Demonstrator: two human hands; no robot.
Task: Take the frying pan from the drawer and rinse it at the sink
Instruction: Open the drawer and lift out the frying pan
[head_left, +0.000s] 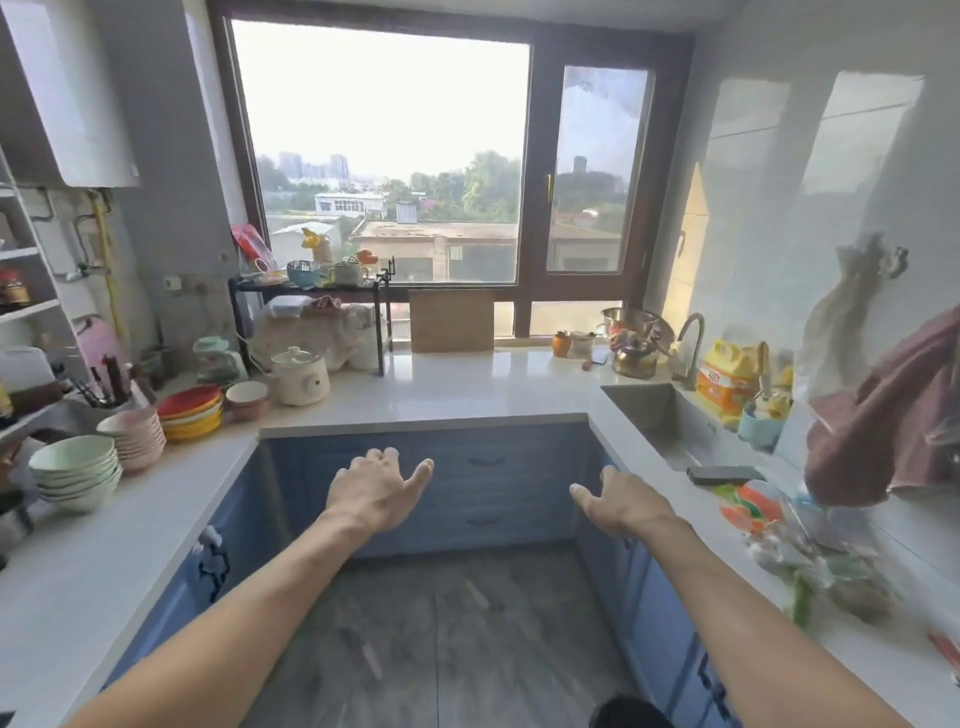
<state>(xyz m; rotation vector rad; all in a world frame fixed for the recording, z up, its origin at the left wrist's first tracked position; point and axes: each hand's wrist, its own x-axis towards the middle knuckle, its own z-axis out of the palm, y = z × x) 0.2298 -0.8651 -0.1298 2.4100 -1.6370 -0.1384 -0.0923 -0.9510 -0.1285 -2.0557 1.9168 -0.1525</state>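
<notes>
Both my arms reach forward over the grey floor of a U-shaped kitchen. My left hand (376, 491) is open with fingers spread and holds nothing. My right hand (618, 499) is open too, palm down, close to the blue cabinet on the right. Ahead are blue drawers (485, 488) with dark handles, all closed. The steel sink (660, 423) is set in the right counter, with its curved tap (688, 345) behind it. No frying pan is in view.
White counters run left, back and right. Stacked bowls (78, 470) and coloured plates (189, 413) sit on the left, a small white cooker (301, 376) at the back. A brass kettle (634, 356), a yellow packet (727, 379), bagged food (779, 530) and a hanging red cloth (883, 436) crowd the right.
</notes>
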